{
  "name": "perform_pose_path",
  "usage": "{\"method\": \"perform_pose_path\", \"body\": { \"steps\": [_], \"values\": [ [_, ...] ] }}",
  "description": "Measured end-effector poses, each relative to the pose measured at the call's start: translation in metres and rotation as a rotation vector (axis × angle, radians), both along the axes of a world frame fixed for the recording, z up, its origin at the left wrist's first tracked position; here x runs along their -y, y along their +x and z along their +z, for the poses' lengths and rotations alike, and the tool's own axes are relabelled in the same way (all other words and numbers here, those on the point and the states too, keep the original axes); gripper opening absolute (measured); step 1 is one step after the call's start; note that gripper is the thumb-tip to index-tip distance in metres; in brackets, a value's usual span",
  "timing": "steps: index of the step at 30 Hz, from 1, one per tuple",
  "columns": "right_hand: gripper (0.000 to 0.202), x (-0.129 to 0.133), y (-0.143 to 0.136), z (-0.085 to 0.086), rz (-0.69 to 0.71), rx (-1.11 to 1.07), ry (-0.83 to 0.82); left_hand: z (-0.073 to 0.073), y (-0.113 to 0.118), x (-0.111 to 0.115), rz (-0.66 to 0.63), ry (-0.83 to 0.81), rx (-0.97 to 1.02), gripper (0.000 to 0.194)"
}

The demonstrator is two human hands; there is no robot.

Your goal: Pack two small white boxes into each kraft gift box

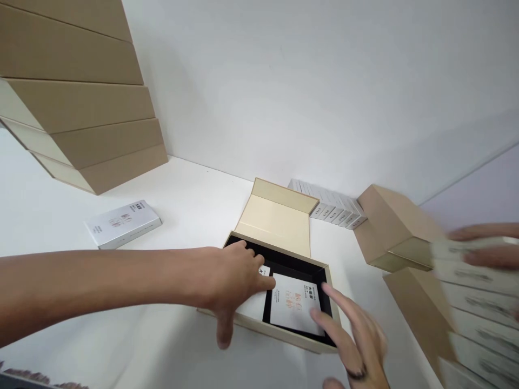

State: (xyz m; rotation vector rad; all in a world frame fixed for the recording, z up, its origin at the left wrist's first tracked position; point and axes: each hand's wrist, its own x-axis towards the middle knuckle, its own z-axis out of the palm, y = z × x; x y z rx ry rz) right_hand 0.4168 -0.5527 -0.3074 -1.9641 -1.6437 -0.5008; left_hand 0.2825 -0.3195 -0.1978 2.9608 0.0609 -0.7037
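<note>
So you've got the open tan box (284,335) out on the white counter (194,200), lid (275,221) flopped back toward the counter's back edge. Two white cartons lie inside, a left carton (253,305) and a right carton (294,302), with a black strip (266,308) between them.

Neither grip looks clenched. Your left grip (237,275) is spread over the left carton with the thumb down by the front rim, and your right grip (365,329) is open at the right carton's outer end. Can't tell from here how hard you're touching anything, or if you're touching at all.

For me it's all about flat pads, not fingertips. Ease each carton level using light pressure at both ends, since leaning on one corner could tip it or wedge it on the black lining. The gap at the right end looks handy for a finger, so I'd nudge from there. Go easy on the printed faces, they probably scuff. And watch that left thumb so you don't drag the whole box toward the counter's front edge.

Oh, and mind your right side: another person's fingers (492,258) are on a blurry pile of pale cartons (478,313) there, so I'd tuck that elbow in.
</note>
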Motion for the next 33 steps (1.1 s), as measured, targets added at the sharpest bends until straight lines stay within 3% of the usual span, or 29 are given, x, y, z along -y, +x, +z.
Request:
{"method": "perform_pose_path", "body": {
  "steps": [4, 6, 8, 12, 17, 26, 28, 31, 33],
  "values": [
    [0.055, -0.040, -0.008, 0.052, 0.122, -0.010, -0.473, -0.002, 0.012, 0.009, 0.010, 0.063, -0.084, 0.086],
    [0.063, -0.055, -0.013, 0.067, 0.099, -0.114, -0.667, -0.003, 0.016, 0.011, -0.017, 0.068, -0.068, 0.089],
    [0.067, -0.064, -0.018, 0.072, 0.068, -0.242, -0.752, -0.005, 0.018, 0.011, -0.032, 0.068, -0.054, 0.090],
    [0.064, -0.068, -0.025, 0.070, 0.048, -0.422, -0.821, -0.008, 0.018, 0.009, -0.058, 0.098, -0.085, 0.088],
    [0.057, -0.067, -0.027, 0.062, 0.033, -0.450, -0.836, -0.005, 0.014, 0.011, -0.068, 0.112, -0.089, 0.080],
    [0.055, -0.068, -0.026, 0.056, 0.055, -0.435, -0.810, -0.009, 0.006, 0.011, 0.114, -0.011, 0.037, 0.071],
    [0.048, -0.068, -0.026, 0.056, 0.059, -0.401, -0.790, -0.014, -0.007, 0.007, 0.155, -0.117, 0.161, 0.065],
    [0.046, -0.066, -0.024, 0.055, 0.057, -0.369, -0.753, -0.023, -0.042, -0.016, 0.302, -0.291, 0.553, 0.052],
    [0.045, -0.061, -0.022, 0.051, 0.063, -0.343, -0.671, -0.031, -0.073, -0.047, 0.508, -0.200, 0.803, 0.055]
  ]
}}
